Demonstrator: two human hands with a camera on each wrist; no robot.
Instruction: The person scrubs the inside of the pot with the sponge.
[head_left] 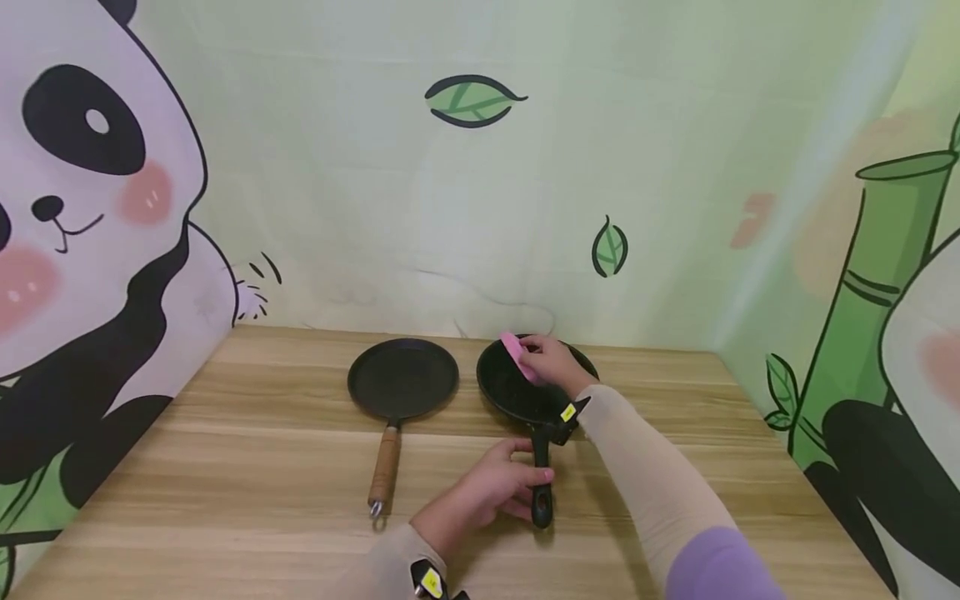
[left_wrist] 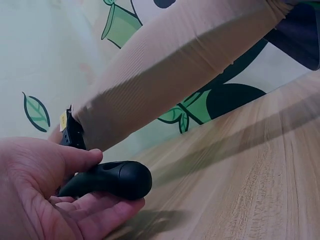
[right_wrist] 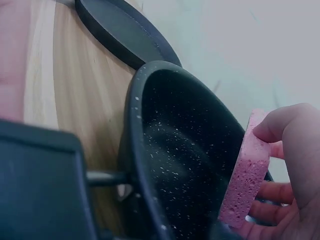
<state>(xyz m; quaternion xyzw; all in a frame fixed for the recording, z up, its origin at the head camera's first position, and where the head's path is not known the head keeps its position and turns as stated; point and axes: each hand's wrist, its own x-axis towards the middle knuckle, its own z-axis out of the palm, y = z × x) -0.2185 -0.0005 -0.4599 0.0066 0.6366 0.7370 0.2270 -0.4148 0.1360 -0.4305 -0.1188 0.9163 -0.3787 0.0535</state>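
Observation:
A black speckled frying pan (right_wrist: 185, 145) stands on the wooden table, its black handle (head_left: 542, 458) pointing toward me. My left hand (head_left: 498, 483) grips that handle, thumb over the top and fingers underneath, as the left wrist view shows. Over the pan's inside, my right hand (head_left: 555, 364) pinches a pink sponge (right_wrist: 246, 175) between thumb and fingers. The sponge is tilted on edge at the far side of the pan's interior. Part of the pan's right side is hidden behind the right hand and wrist.
To the left lies a flat black pan (head_left: 403, 379) with a wooden handle (head_left: 386, 467). The wooden table (head_left: 247, 467) ends at a backdrop (head_left: 360, 183) printed with pandas, leaves and bamboo. My right sleeve (head_left: 660, 475) crosses the table's right side.

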